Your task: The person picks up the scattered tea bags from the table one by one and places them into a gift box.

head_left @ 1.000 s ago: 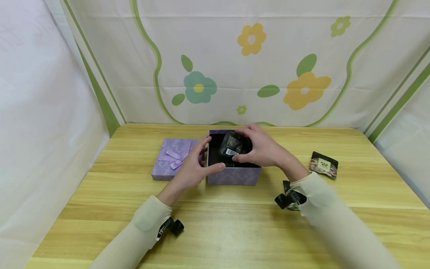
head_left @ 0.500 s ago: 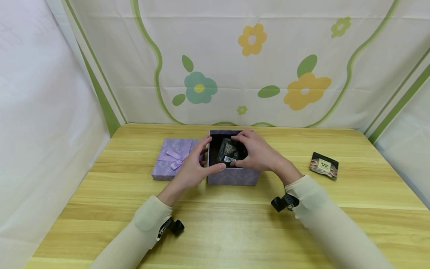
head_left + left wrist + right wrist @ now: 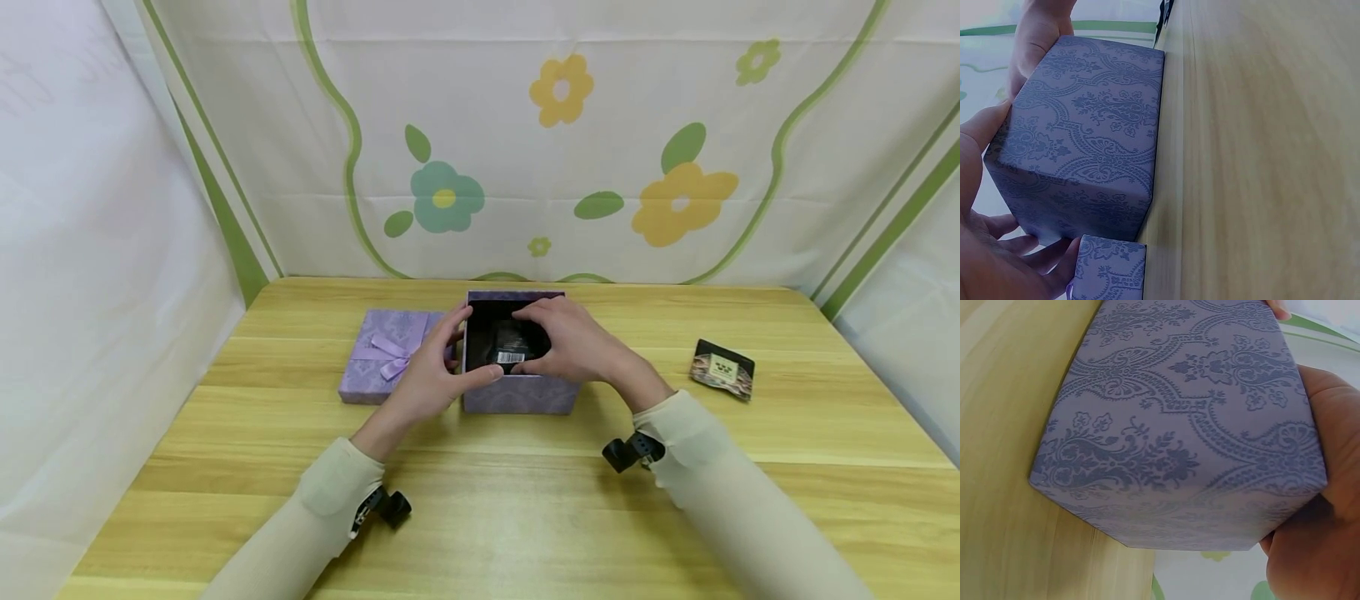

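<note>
A purple patterned gift box [image 3: 517, 395], without its lid, stands on the table with its dark inside facing up. My left hand [image 3: 431, 371] holds its near left corner, thumb along the front rim and fingers against the left side. In the left wrist view that left hand [image 3: 991, 250] reaches around the box's side. A black packet [image 3: 512, 340] with a barcode label lies inside the box. My right hand [image 3: 573, 337] is over the box's right side, thumb and fingers spread around the packet and seemingly apart from it. The right wrist view shows the box hiding the fingertips.
The lid [image 3: 382, 350] with a ribbon bow lies just left of the box, near my left fingers. A small dark packet with a pale label [image 3: 723, 369] lies farther right on the wooden table [image 3: 517, 517]. A flower-printed curtain [image 3: 517, 150] hangs behind the table's back edge.
My right hand has moved down and left into the box with the black packet. The packet has dropped lower and straightened, apparently out of the fingers. The left hand has stayed on the box.
</note>
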`<state>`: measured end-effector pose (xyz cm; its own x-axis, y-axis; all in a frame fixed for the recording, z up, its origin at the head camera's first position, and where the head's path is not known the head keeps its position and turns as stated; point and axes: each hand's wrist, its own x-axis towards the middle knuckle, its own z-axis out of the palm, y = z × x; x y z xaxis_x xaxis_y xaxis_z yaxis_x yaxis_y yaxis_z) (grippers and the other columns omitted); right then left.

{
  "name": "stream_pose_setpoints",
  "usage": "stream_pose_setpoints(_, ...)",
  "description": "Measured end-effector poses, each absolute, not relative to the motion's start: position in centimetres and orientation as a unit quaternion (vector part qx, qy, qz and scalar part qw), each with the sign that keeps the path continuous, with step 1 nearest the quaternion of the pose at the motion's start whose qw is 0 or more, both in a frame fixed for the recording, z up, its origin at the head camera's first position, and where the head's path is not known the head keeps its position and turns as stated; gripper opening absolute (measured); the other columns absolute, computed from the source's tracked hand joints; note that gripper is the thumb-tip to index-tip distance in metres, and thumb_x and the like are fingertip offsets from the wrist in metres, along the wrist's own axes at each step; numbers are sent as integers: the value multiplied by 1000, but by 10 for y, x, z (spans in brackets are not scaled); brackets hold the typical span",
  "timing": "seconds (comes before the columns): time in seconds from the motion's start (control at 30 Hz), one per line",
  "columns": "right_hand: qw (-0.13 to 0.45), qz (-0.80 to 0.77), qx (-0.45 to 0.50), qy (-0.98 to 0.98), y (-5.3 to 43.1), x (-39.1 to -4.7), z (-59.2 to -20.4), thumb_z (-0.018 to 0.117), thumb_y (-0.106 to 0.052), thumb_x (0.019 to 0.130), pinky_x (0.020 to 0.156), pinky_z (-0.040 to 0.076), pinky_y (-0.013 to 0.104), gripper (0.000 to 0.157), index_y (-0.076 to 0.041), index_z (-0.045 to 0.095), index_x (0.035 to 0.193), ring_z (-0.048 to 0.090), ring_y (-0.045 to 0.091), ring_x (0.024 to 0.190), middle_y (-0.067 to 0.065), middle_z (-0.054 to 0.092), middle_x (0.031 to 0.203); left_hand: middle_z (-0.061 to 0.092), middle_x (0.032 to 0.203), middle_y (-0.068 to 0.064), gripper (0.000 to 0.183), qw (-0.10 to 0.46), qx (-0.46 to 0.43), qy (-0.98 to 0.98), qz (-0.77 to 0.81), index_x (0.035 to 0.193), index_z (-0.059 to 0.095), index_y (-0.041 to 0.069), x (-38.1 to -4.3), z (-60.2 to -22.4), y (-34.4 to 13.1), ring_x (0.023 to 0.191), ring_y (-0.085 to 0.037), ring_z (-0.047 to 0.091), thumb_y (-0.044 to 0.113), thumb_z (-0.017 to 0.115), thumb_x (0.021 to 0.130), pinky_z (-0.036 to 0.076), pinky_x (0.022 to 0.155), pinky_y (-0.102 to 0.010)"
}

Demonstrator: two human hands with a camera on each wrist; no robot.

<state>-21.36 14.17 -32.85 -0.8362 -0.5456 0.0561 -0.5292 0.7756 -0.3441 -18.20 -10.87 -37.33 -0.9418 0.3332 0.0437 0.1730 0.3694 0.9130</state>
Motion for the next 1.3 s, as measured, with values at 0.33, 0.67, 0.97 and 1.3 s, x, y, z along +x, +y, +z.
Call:
stream_pose_setpoints(0.33,33,-276,-269,922,158,-207,-325,86,-37,90,119,42,61,77,-8,55,154,49,38,147,13,54,158,16,178,10,98,78,162,821,542,170,24,34,-182,-374,-110,161,-28,32,47,81,92,42,122,-57)
stream_pose_setpoints(0.67,36,-308,-223,924,191,-197,-316,81,-44,95,123,34,64,74,-18,51,158,39,37,156,8,46,166,16,177,11,98,81,155,823,540,169,23,38,-181,-374,-110,162,-28,30,49,82,92,40,123,-57)
stream_pose_setpoints(0.97,17,-301,-195,933,234,-185,-315,78,-46,96,121,35,67,70,-18,53,156,42,41,153,11,48,164,17,178,10,98,77,163,822,540,170,22,34,-182,-373,-110,162,-28,30,47,81,93,41,123,-57)
stream_pose_setpoints(1.3,9,-293,-150,944,284,-179,-329,78,-47,96,116,37,66,75,-13,51,157,44,46,146,17,49,160,17,177,10,99,79,162,821,541,170,22,35,-182,-373,-109,162,-28,30,48,81,92,41,122,-57)
